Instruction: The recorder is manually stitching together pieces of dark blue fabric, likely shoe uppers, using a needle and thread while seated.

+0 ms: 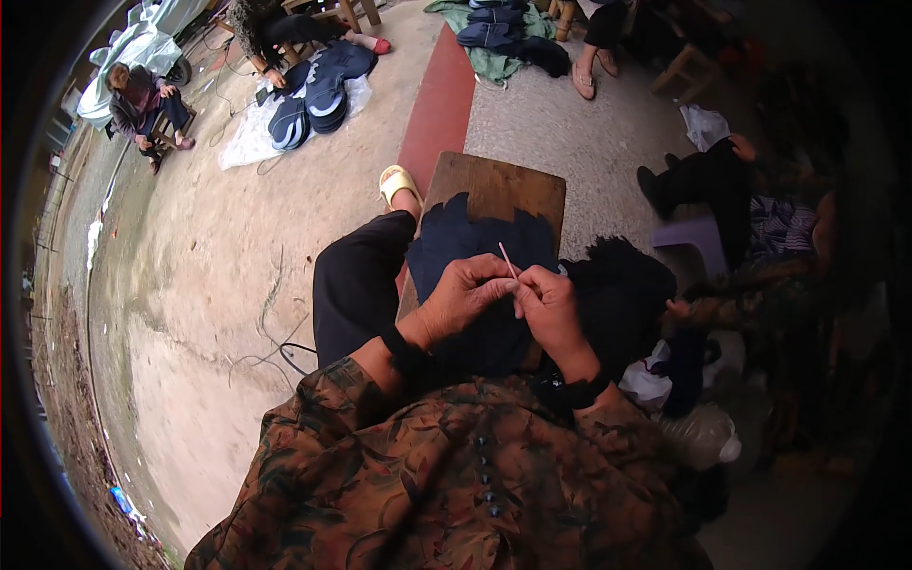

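Observation:
My left hand (465, 298) and my right hand (551, 312) meet in front of me, their fingertips pinched together around the lower end of a thin pale pink stick (507, 257). Its upper end points up and away; whatever else lies between the fingertips is hidden. Just under both hands, dark navy cloth pieces (448, 239) with jagged edges are spread over a wooden bench (503, 180). A bundle of dark fabric (622, 285) sits beside my right wrist.
To the right sits a person by a pale purple stool (693, 239); plastic bags (711, 435) lie nearby. Ahead, dark padded pieces (328, 90) rest on a white sheet (249, 138) near other seated people. Loose wires (271, 304) trail across the floor at left.

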Available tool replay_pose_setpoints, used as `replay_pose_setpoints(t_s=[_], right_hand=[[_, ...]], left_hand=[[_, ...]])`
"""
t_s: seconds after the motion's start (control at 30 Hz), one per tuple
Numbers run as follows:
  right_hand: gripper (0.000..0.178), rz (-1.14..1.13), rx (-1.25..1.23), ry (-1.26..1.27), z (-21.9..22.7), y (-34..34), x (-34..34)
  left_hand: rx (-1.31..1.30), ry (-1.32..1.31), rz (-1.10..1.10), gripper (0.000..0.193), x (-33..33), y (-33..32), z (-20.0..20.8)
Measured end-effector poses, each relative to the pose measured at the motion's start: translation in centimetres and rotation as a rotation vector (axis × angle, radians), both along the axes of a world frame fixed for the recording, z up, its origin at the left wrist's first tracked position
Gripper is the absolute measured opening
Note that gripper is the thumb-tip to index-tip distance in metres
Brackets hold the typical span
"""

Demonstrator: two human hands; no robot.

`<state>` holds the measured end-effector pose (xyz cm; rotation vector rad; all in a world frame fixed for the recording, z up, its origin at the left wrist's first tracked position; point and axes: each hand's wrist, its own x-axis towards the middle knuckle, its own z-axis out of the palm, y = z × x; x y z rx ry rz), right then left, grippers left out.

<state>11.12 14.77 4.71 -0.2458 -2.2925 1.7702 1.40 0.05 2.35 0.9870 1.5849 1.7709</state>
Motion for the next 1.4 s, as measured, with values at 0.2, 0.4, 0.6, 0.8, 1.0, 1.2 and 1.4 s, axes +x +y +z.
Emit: replay_pose_setpoints(t_s=[0.2,0.4,0.6,0.8,1.0,1.2,1.4], right_hand=[[0.023,-0.101,-0.018,0.084,-0.1,-0.7,-0.1],[0.036,-0.070,-0.159,-0.111,1.6,-0.3,-0.1],[0.034,-0.008,0.597,0.542,2.6,-2.0,1.6],[0.035,0.251,0.696,0.370,-1.1,-2.2,2.3],[0.059,0.268,0.822,0.232,-3.6,-1.6,1.8],[0.081,0.384,0.854,0.096,-4.6,-1.5,0.4],[0.081,0.405,0.825,0.097,-4.8,-1.1,0.2]], left_hand=[[0.080,-0.785,0.015,0.023,1.5,0.6,0.1],[0.033,-0.844,-0.160,0.019,1.2,0.7,1.0],[0.359,-0.723,0.163,0.013,-1.1,-0.3,3.7],[0.666,-0.254,0.595,0.009,-9.1,-8.4,10.8],[0.278,0.504,0.687,0.013,-9.5,-8.0,10.8],[-0.431,1.060,0.096,0.012,-5.6,-1.1,4.1],[-0.560,1.127,0.018,0.008,-7.0,0.0,1.8]])
